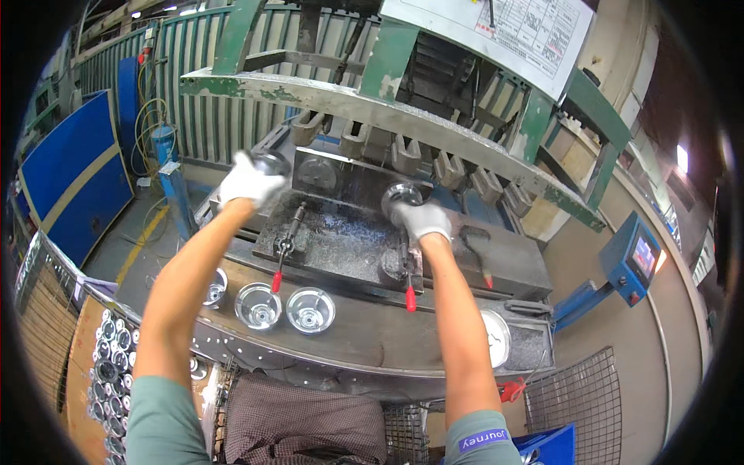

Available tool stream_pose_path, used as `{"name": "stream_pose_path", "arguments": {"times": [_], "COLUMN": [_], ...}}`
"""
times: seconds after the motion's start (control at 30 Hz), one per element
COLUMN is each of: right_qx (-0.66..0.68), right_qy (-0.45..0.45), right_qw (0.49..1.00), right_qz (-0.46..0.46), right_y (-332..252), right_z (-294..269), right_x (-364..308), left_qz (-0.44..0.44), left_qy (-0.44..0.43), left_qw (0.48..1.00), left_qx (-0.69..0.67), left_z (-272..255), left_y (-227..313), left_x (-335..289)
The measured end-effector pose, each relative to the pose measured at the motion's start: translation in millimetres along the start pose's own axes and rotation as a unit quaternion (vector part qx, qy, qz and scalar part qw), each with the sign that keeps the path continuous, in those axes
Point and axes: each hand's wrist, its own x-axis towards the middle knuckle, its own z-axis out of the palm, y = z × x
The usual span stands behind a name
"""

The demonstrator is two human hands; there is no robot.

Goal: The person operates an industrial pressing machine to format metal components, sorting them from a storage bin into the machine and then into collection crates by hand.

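My left hand (pixel 252 184), in a white glove, is raised at the left end of the machine bed. Its fingers close on the rim of a dark, round metal cup (pixel 271 163), slightly smeared by motion. My right hand (pixel 422 219), gloved too, grips a shiny round metal cup (pixel 403 199) in front of the machine's back block. Below the left hand stands a toggle clamp (pixel 287 242) with a red handle. A second toggle clamp (pixel 409 267) is just under the right hand, partly hidden by it. Two shiny metal cups (pixel 258 306) (pixel 311 310) sit on the front ledge.
Overhead runs a green and bare-metal frame (pixel 387 108) with several metal blocks hanging from it. A blue control box (pixel 632 260) stands at right. Many metal parts fill a box (pixel 112 372) at lower left. A dark checked cushion (pixel 306 418) is at the front.
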Motion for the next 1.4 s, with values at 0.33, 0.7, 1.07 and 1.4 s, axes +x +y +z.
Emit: {"name": "stream_pose_path", "arguments": {"times": [0.33, 0.7, 1.07, 1.4], "right_qx": [-0.157, -0.268, -0.242, 0.420], "right_qy": [0.054, 0.196, 0.081, 0.363], "right_qw": [0.986, 0.943, 0.945, 0.795], "right_qz": [-0.029, -0.019, -0.205, -0.243], "right_y": [-16.6, 70.6, 100.8, 67.2], "right_z": [35.5, -21.7, 82.3, 143.3], "right_x": [27.3, -96.9, -190.9, -288.0], "left_qz": [0.510, 0.521, 0.330, 0.378], "left_qy": [-0.128, -0.035, -0.221, -0.410], "left_qw": [0.849, 0.848, 0.905, 0.776], "left_qx": [0.051, 0.092, 0.153, -0.293], "left_z": [-1.0, 71.6, 26.0, 11.5], "left_y": [13.8, -23.3, -95.9, -35.1], "left_x": [-215.3, -246.6, -174.8, -252.4]}}
